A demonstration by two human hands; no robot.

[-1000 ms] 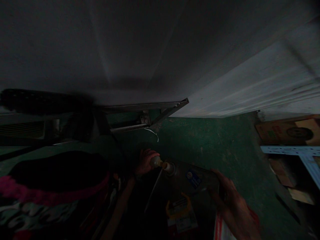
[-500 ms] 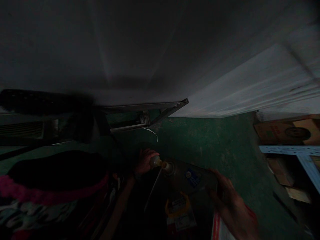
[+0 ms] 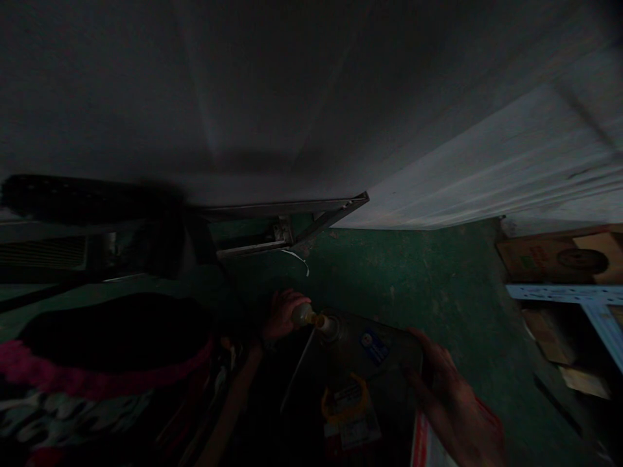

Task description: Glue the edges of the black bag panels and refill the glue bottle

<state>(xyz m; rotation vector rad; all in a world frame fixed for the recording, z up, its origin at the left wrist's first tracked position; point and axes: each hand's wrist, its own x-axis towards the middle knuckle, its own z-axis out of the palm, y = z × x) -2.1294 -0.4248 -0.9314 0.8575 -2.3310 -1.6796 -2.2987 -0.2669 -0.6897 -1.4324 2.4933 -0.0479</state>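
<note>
Left grip [image 3: 283, 313] tips small bottle [image 3: 306, 316] at canister's [image 3: 363, 363] corner spout.

Both arms are seen bare to the wrist — no gloves or rings can be made out in the dim light. At the left hand [image 3: 282, 313] and the right hand [image 3: 445, 395], no sleeves are visible — finer detail is lost to darkness.

No lettering can be read anywhere; the scene is too dark. The large dark rectangular metal can [image 3: 370, 370], gripped at its far corner by the right hand [image 3: 448, 395], bears a small blue round sticker [image 3: 374, 345] and a yellow-edged label [image 3: 351, 408], both illegible.
</note>
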